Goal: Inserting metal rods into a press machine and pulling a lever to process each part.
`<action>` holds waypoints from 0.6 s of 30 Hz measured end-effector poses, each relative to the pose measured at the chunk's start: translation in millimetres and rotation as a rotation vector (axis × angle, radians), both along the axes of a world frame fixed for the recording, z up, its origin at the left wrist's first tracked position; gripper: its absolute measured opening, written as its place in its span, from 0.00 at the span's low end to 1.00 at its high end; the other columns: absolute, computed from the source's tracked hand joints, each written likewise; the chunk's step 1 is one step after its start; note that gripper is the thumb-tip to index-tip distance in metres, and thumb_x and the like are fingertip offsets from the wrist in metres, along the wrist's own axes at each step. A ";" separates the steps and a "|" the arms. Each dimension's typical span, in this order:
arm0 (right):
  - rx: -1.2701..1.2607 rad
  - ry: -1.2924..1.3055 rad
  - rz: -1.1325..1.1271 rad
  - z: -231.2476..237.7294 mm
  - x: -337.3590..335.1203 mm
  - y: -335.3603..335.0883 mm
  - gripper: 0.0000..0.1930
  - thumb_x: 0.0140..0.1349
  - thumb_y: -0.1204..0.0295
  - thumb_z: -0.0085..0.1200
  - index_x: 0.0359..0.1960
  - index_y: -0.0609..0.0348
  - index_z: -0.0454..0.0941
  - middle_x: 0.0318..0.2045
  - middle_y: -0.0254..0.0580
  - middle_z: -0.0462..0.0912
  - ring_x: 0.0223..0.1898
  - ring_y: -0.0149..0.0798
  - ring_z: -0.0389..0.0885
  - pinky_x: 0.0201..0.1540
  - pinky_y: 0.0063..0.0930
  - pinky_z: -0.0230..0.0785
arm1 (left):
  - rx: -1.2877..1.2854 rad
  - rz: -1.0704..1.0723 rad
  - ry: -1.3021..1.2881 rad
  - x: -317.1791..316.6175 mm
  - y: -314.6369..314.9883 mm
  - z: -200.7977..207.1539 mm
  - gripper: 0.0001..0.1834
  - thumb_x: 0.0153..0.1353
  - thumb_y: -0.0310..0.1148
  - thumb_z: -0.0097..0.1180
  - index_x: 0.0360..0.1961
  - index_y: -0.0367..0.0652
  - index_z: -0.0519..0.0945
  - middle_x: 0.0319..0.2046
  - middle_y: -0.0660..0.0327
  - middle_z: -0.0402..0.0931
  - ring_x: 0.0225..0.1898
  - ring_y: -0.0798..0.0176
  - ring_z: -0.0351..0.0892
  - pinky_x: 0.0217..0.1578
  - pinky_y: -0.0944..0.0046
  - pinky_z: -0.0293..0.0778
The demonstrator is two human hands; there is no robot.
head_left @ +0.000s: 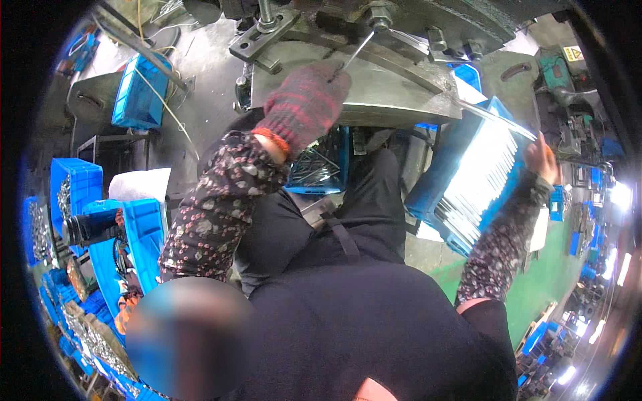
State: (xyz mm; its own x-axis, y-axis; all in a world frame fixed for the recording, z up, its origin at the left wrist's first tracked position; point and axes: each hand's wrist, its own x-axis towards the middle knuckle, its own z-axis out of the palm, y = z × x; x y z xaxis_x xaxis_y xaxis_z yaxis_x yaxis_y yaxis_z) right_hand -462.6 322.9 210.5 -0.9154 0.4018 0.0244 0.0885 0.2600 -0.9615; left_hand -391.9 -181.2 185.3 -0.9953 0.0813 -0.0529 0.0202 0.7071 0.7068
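My left hand, in a dark red and grey knit glove, is closed above the metal machine table. From its fingertips a thin metal rod slants up toward a bolt on the machine. At the right, a tilted blue bin holds many bright, thin metal rods lying side by side. My right hand is at the bin's right side, by the rod ends, with its fingers bent. What they grip there is too small to make out.
Heavy clamps and bolts overhang the machine table. Below it, a blue crate with metal pieces stands by my legs. More blue bins are at the left, where another person's dark sleeve shows. Green floor lies right.
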 end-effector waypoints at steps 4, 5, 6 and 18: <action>-0.526 0.066 0.146 -128.0 -39.7 -89.3 0.09 0.58 0.70 0.64 0.27 0.60 0.76 0.26 0.43 0.79 0.27 0.38 0.80 0.35 0.30 0.76 | -0.629 -0.126 0.163 3.4 18.4 -23.2 0.12 0.61 0.35 0.48 0.46 0.48 0.74 0.45 0.56 0.70 0.38 0.50 0.81 0.32 0.57 0.78; -0.775 -0.004 0.285 -152.5 -42.7 -110.4 0.10 0.57 0.70 0.64 0.27 0.60 0.76 0.26 0.42 0.79 0.29 0.39 0.81 0.37 0.32 0.78 | -0.611 -0.086 0.207 4.0 18.6 -28.9 0.14 0.60 0.34 0.49 0.46 0.46 0.73 0.48 0.54 0.70 0.35 0.50 0.81 0.31 0.55 0.78; -0.587 0.031 0.132 -170.2 -33.8 -125.9 0.10 0.58 0.69 0.64 0.29 0.60 0.76 0.26 0.42 0.80 0.30 0.39 0.81 0.37 0.33 0.78 | -0.595 -0.086 0.211 3.0 17.7 -33.4 0.15 0.58 0.33 0.51 0.47 0.45 0.73 0.51 0.53 0.69 0.33 0.49 0.82 0.30 0.53 0.78; -0.722 -0.162 -0.022 -170.1 4.0 -151.9 0.13 0.55 0.66 0.67 0.28 0.60 0.75 0.24 0.42 0.81 0.25 0.40 0.83 0.26 0.31 0.76 | -0.628 0.044 0.340 -8.4 21.5 -85.8 0.08 0.61 0.36 0.48 0.40 0.53 0.76 0.43 0.60 0.76 0.28 0.48 0.81 0.27 0.49 0.76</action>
State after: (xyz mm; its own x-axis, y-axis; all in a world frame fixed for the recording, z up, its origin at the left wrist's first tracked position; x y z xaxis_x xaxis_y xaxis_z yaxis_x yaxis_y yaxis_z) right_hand -458.6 171.1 40.4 -0.8766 0.2852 -0.3876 0.2414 -0.4360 -0.8670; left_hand -400.3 -159.8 99.5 -0.9666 0.0970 0.2374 0.1295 0.9836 0.1256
